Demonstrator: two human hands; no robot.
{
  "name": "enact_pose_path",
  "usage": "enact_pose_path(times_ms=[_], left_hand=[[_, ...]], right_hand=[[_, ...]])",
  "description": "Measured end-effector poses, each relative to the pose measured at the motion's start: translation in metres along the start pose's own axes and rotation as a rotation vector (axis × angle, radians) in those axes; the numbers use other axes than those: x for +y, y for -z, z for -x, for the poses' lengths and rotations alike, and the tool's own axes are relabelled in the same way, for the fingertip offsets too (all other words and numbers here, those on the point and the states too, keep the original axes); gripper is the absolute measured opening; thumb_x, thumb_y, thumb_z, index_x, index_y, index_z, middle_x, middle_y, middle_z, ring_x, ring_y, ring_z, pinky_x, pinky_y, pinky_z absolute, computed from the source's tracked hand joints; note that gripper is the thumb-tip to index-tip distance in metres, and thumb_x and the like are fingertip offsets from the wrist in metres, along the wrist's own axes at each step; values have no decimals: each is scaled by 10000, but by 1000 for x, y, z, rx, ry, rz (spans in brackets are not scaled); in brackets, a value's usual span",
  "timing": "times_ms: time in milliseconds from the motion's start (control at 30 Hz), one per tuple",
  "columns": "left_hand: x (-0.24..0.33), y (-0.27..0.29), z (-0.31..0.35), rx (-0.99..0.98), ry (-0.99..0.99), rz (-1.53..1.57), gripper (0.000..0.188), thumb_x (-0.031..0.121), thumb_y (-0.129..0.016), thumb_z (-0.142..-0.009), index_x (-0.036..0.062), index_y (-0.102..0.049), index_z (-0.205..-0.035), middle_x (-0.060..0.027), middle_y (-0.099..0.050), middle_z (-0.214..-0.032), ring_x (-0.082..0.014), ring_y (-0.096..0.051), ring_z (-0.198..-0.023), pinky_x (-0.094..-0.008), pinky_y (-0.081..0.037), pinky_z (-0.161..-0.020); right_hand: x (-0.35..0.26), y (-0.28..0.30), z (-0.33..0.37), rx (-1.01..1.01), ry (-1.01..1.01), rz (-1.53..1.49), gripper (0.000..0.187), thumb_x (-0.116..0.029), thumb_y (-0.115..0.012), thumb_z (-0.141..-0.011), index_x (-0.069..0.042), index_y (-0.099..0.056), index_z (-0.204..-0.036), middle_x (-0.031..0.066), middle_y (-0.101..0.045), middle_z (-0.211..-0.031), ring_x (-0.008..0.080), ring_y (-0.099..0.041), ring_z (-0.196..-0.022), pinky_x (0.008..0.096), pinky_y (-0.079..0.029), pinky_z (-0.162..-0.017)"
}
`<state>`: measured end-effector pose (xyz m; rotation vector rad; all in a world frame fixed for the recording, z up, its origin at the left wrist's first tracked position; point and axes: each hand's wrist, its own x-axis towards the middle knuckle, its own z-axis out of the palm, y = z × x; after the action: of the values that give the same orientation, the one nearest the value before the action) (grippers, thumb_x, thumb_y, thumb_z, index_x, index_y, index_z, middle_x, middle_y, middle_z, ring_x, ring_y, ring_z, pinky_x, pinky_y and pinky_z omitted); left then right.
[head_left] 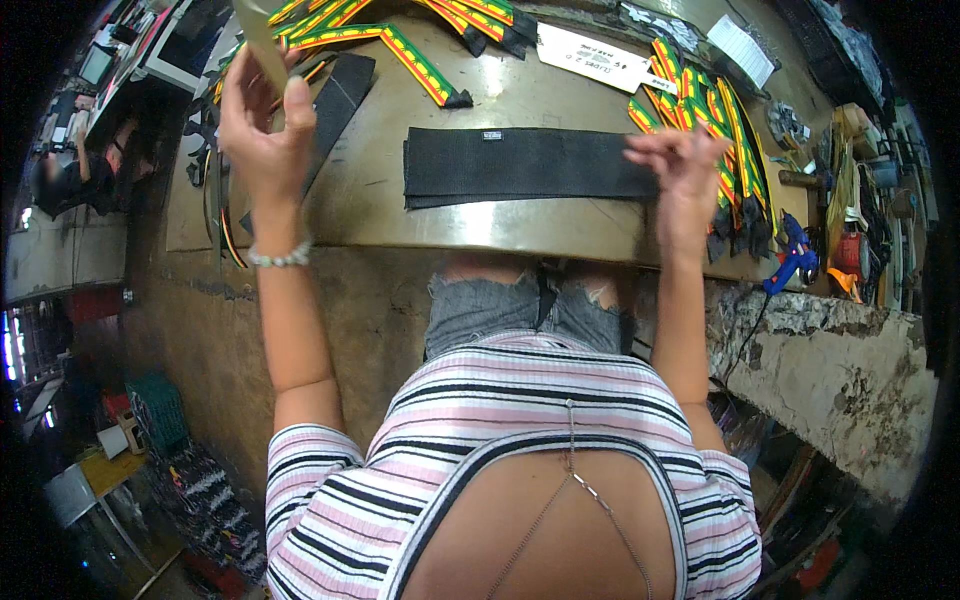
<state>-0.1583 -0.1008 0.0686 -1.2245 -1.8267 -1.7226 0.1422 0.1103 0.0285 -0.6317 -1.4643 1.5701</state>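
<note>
My left hand (pixel 268 135) is raised over the left part of the table, its fingers closed around a flat tan strip (pixel 258 42) that runs up past the upper edge. Beneath that hand lies a narrow black fabric piece (pixel 335 112), set at a slant. A folded black fabric panel (pixel 530 165) with a small white label lies flat near the table's front edge. Over its right end hovers my right hand (pixel 688 175), slightly blurred, with fingers apart and nothing seen in them. Whether it touches the panel I cannot tell.
Yellow, green and red patterned straps (pixel 415 65) with black ends lie at the back; more straps (pixel 735 140) are heaped at the right. A white card (pixel 590 58) sits between them. A blue glue gun (pixel 792 255) and its cord are at the table's right edge.
</note>
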Motion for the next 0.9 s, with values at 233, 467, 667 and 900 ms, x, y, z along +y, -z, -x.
enact_pose_path(times_ms=[233,467,667,900], left_hand=[[79,-130,67,0,-3,696,864,510,-504,-942,-71,-199,-1504,-253,-337,-1525,-328,-381,-1400,-430,-304,-1163],[63,-85,111,261,320,366,611,91,-536,-1010,48,-278,-1562,-150,-354,-1561,-312,-383,-1423,-421,-301,-1175],[49,-76,137,-632,-34,-412,212,175,-701,-896,138,-753,-1099,-92,-653,-1211,-320,-575,-1214,-423,-460,-998],[47,-73,124,-681,-74,-490,257,188,-766,-824,213,-776,-1080,7,-712,-1063,-212,-648,-953,-329,-550,-775]], right_hand=[[4,-51,-9,-519,-529,-233,312,-208,-736,-933,-113,-439,-941,12,-567,-883,73,-563,-798,258,-497,-644],[28,24,-23,-261,-31,706,325,-209,-727,-903,24,-511,-970,95,-671,-954,211,-640,-831,347,-508,-717],[31,25,-2,-191,453,1237,263,-155,-732,-851,-24,-541,-978,159,-649,-1093,358,-583,-1087,465,-440,-902],[42,17,39,-409,489,938,244,35,-697,-739,-6,-588,-954,114,-654,-1209,346,-573,-1097,429,-491,-931]])
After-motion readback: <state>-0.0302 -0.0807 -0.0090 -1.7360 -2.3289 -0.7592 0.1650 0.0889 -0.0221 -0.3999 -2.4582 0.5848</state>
